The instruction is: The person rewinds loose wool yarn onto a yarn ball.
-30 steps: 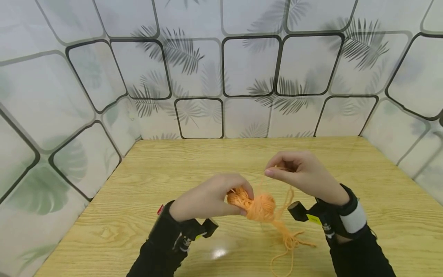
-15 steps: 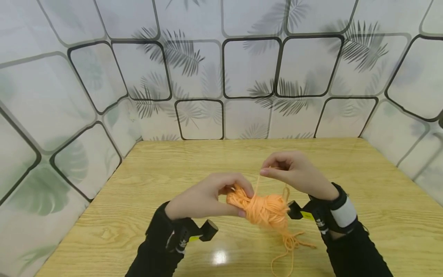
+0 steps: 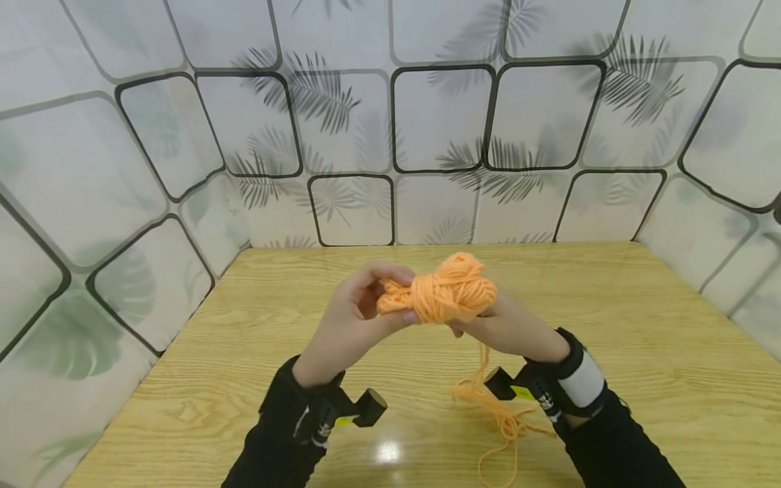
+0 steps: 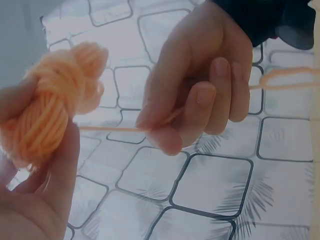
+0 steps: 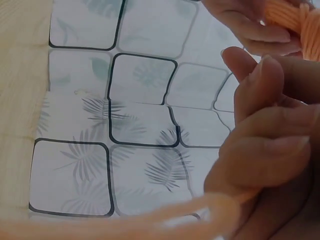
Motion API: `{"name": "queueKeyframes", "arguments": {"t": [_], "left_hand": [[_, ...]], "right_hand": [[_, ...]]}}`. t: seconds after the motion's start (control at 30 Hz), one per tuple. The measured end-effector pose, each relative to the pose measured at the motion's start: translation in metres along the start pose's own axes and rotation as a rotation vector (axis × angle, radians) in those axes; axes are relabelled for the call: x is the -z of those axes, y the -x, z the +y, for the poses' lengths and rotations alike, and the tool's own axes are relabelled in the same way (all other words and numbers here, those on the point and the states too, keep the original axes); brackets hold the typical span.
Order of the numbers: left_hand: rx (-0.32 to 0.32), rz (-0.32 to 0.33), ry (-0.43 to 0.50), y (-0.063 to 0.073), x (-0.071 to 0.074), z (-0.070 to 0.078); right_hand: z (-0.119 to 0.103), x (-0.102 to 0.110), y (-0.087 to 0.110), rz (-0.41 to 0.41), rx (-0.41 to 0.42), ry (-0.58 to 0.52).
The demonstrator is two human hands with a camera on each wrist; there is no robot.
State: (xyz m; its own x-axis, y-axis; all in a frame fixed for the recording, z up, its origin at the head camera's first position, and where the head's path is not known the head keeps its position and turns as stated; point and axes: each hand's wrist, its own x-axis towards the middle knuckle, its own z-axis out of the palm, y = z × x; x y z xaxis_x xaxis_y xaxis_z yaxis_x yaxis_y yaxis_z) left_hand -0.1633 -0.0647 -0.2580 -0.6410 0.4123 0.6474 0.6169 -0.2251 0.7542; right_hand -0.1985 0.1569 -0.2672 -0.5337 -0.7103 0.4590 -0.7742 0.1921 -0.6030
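Note:
My left hand (image 3: 356,312) grips one end of an orange yarn bundle (image 3: 448,291), which is raised over the table with strands wound round its middle. Partly hidden behind the bundle, my right hand (image 3: 518,325) pinches a single yarn strand (image 4: 107,129) between thumb and forefinger. In the left wrist view that strand runs straight from the bundle to the right hand (image 4: 195,95), whose other fingers curl in, and the yarn comes out again on the far side. The right wrist view shows the curled right fingers close up, with the bundle (image 5: 310,30) at the top right corner.
Loose yarn (image 3: 509,423) trails from the right hand down to the wood-grain table (image 3: 244,407) and lies there in a tangle. Pale patterned sheets (image 3: 442,122) with black outlines and leaf prints stand along the table's back and sides.
The yarn bundle has risen and tilted up in the left hand. My right hand has passed from above the bundle to behind and below it, taking the strand along.

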Motion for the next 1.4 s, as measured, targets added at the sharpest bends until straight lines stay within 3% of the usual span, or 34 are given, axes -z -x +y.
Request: {"name": "queueKeyframes", "arguments": {"t": [0.1,0.3,0.53,0.7,1.0,1.2,1.4], "left_hand": [[-0.002,0.097,-0.041,-0.001,-0.001,0.000],[0.042,0.228,-0.125,-0.003,-0.002,0.001],[0.047,0.334,-0.306,-0.007,-0.004,0.000],[0.023,0.363,-0.462,-0.008,-0.003,-0.005],[0.010,0.283,-0.754,-0.008,-0.002,-0.012],[0.073,0.154,-0.907,-0.006,-0.002,-0.011],[0.161,0.021,-0.968,-0.006,-0.003,-0.009]], "right_hand": [[0.001,-0.004,-0.002,-0.052,-0.006,-0.128],[-0.004,-0.006,-0.002,-0.090,-0.055,-0.118],[-0.013,-0.005,-0.001,-0.086,0.024,-0.109],[-0.018,-0.001,0.002,-0.085,0.064,-0.102],[-0.021,0.007,0.008,-0.035,0.076,-0.079],[-0.022,0.017,0.013,0.024,0.084,-0.039],[-0.022,0.028,0.019,0.103,0.054,0.006]]}}
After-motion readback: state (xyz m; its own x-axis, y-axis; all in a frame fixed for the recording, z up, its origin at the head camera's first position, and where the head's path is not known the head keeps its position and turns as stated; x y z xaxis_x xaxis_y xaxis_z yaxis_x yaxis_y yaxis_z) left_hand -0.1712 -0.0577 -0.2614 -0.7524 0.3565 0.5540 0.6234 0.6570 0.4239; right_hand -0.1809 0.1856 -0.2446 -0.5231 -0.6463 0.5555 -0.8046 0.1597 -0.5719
